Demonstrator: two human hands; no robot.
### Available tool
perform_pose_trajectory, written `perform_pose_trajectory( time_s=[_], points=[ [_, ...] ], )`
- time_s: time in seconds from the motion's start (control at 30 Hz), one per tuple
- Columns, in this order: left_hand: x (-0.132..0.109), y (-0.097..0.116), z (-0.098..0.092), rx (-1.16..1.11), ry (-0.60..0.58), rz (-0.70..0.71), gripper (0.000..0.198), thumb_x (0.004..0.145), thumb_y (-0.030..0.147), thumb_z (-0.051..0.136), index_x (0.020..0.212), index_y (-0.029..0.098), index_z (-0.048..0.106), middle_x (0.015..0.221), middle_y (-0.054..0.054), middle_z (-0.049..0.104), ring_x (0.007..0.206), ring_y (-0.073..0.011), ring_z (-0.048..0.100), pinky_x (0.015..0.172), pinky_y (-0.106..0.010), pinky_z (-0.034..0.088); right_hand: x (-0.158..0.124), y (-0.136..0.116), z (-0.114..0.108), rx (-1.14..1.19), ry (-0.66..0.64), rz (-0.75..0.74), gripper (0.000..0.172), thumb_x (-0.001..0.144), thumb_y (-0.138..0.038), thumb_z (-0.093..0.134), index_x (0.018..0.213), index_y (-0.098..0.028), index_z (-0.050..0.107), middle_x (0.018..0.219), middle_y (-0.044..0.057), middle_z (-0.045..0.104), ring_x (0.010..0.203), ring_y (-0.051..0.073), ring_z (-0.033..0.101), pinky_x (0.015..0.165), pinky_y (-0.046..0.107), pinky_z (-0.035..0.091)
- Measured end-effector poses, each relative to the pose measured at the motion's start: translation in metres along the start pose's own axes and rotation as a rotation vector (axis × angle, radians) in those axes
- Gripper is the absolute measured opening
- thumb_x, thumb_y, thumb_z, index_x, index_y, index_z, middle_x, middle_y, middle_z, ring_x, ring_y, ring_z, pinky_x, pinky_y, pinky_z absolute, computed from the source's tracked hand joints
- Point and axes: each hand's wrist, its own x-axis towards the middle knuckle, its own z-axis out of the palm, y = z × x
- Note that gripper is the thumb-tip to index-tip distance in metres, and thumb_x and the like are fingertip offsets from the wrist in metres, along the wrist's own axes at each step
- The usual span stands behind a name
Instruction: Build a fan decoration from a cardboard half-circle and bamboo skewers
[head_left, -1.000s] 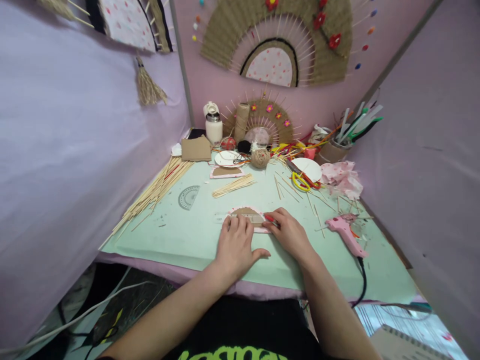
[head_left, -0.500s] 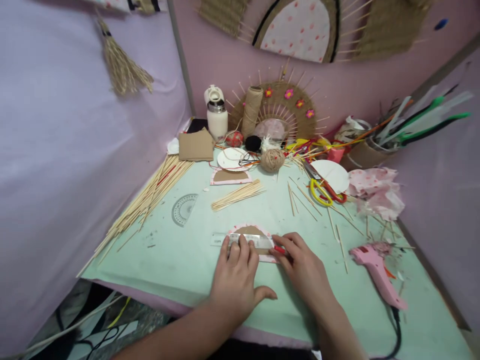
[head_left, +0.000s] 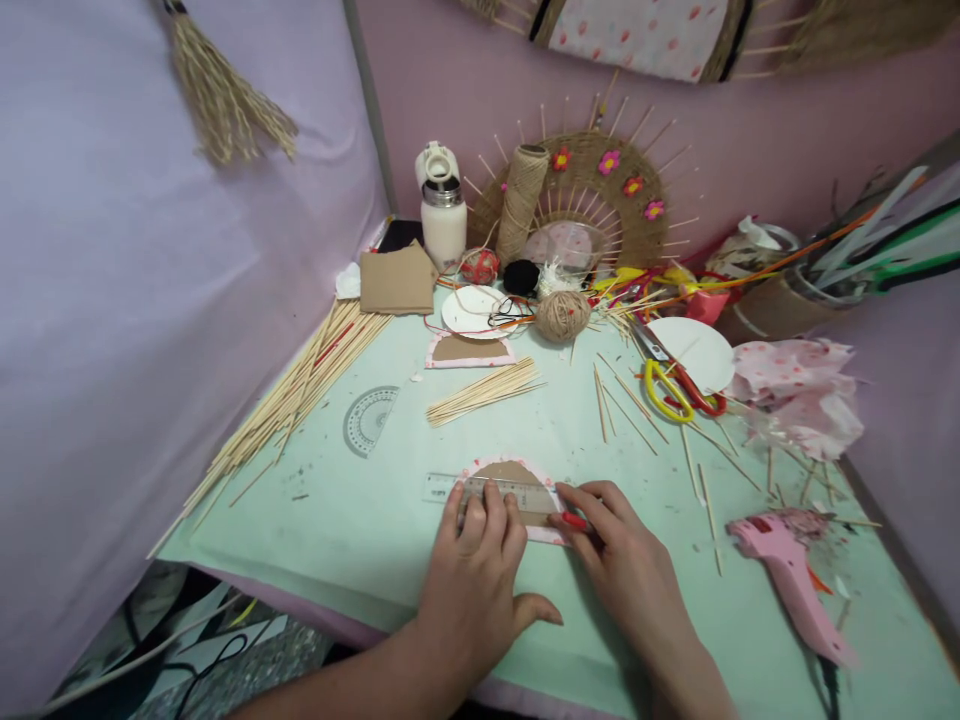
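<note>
A half-round piece of cardboard [head_left: 504, 470] with a pink-spotted cloth edge lies flat on the table in front of me. Across it rests a clear plastic ruler [head_left: 442, 487]. My left hand [head_left: 480, 560] presses its fingertips on the ruler, fingers laid out and thumb spread to the side. At the cardboard's right end, my right hand [head_left: 622, 550] is closed around a slim red pen [head_left: 575, 521], its fingertips close to the ruler's end. The pen's tip is hard to make out. Farther back is a second cloth-edged half-round cardboard [head_left: 471, 348].
Long sticks [head_left: 277, 410] and a protractor [head_left: 370, 420] lie left; short sticks [head_left: 484, 390] lie ahead. Scissors [head_left: 667, 390], pink cloth [head_left: 795, 390] and a corded glue gun [head_left: 795, 585] are right. A bottle [head_left: 444, 225] and twine ball [head_left: 562, 316] stand behind.
The view has shifted slightly, so most things on the right appear farther right. Both hands keep nearly the same pose on the ruler and cardboard.
</note>
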Motion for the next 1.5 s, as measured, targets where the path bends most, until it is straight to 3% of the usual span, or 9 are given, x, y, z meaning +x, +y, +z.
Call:
perform_pose_trajectory(
  time_s=[0.37,0.83,0.93,1.07,1.13,1.23,1.37,1.5],
  points=[
    [-0.002,0.001,0.003,-0.021,0.074,-0.035,0.102,0.061,0.090,0.048,0.123,0.009,0.063,0.130,-0.022,0.059,0.120,-0.0349,0.051,0.112,-0.051,0.031,0.000,-0.002,-0.001,-0.025,0.014,-0.021,0.029,0.094,-0.033,0.047,0.116,-0.028,0.065,0.107,0.005,0.064,0.078,0.017,0.068,0.060,0.026,0.052],
    [0.000,0.002,0.002,0.040,0.088,-0.025,0.103,0.062,0.091,0.046,0.122,0.010,0.063,0.130,-0.021,0.059,0.119,-0.0337,0.050,0.115,-0.053,0.026,0.000,-0.002,-0.002,-0.023,0.062,-0.073,0.027,0.093,-0.028,0.051,0.114,-0.025,0.067,0.103,0.004,0.065,0.074,0.016,0.068,0.059,0.027,0.052],
    [0.000,0.002,0.002,0.047,0.087,-0.032,0.102,0.063,0.091,0.045,0.123,0.010,0.063,0.131,-0.020,0.059,0.119,-0.0333,0.050,0.115,-0.052,0.026,-0.002,-0.005,-0.007,0.027,0.149,-0.121,0.024,0.093,-0.026,0.053,0.112,-0.022,0.067,0.099,0.005,0.064,0.074,0.016,0.067,0.060,0.027,0.051],
    [0.000,0.002,0.002,0.045,0.073,-0.036,0.102,0.065,0.091,0.043,0.125,0.010,0.062,0.132,-0.020,0.058,0.119,-0.0328,0.050,0.115,-0.052,0.026,-0.004,-0.015,-0.027,0.158,0.415,-0.173,0.014,0.092,-0.024,0.057,0.100,-0.020,0.068,0.089,0.004,0.063,0.076,0.015,0.063,0.065,0.027,0.049],
    [0.000,0.002,0.003,0.046,0.067,-0.037,0.102,0.065,0.091,0.043,0.125,0.010,0.062,0.132,-0.020,0.058,0.118,-0.0328,0.050,0.115,-0.052,0.026,-0.002,-0.022,-0.040,0.227,0.472,-0.170,0.016,0.094,-0.021,0.052,0.097,-0.020,0.068,0.085,0.004,0.063,0.075,0.016,0.062,0.066,0.027,0.047],
    [0.001,0.002,0.003,0.051,0.066,-0.033,0.102,0.065,0.090,0.044,0.125,0.010,0.062,0.132,-0.020,0.058,0.117,-0.0326,0.051,0.115,-0.052,0.025,0.007,-0.033,-0.056,0.376,0.418,-0.163,0.023,0.098,-0.024,0.045,0.101,-0.021,0.067,0.079,0.003,0.061,0.071,0.015,0.059,0.064,0.028,0.046],
    [0.002,0.002,0.003,0.048,0.061,-0.034,0.101,0.065,0.090,0.045,0.125,0.010,0.063,0.132,-0.020,0.059,0.116,-0.0326,0.052,0.115,-0.052,0.025,0.026,-0.040,-0.060,0.519,0.317,-0.189,0.038,0.100,-0.040,0.037,0.095,-0.020,0.069,0.087,0.006,0.063,0.081,0.018,0.060,0.069,0.031,0.047],
    [0.002,0.002,0.002,0.056,0.070,-0.040,0.100,0.065,0.090,0.046,0.123,0.011,0.064,0.131,-0.019,0.060,0.116,-0.0322,0.052,0.115,-0.051,0.026,0.045,-0.038,-0.049,0.632,0.155,-0.025,0.054,0.098,-0.053,0.033,0.075,-0.019,0.068,0.056,0.000,0.050,0.051,0.013,0.046,0.049,0.027,0.036]
  ],
)
